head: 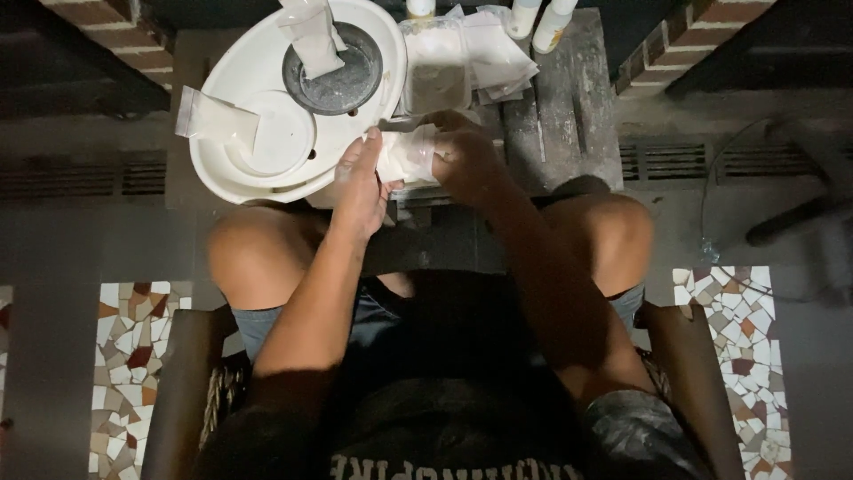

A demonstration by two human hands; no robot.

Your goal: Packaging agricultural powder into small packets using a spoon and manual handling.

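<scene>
While the left hand (360,182) and right hand (462,156) both grip a small white bag (407,156), a white basin (267,116) sits just beside them.

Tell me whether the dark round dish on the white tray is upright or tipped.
Upright: the dark round dish sits flat on the white tray, a small plastic bag resting in it.
</scene>
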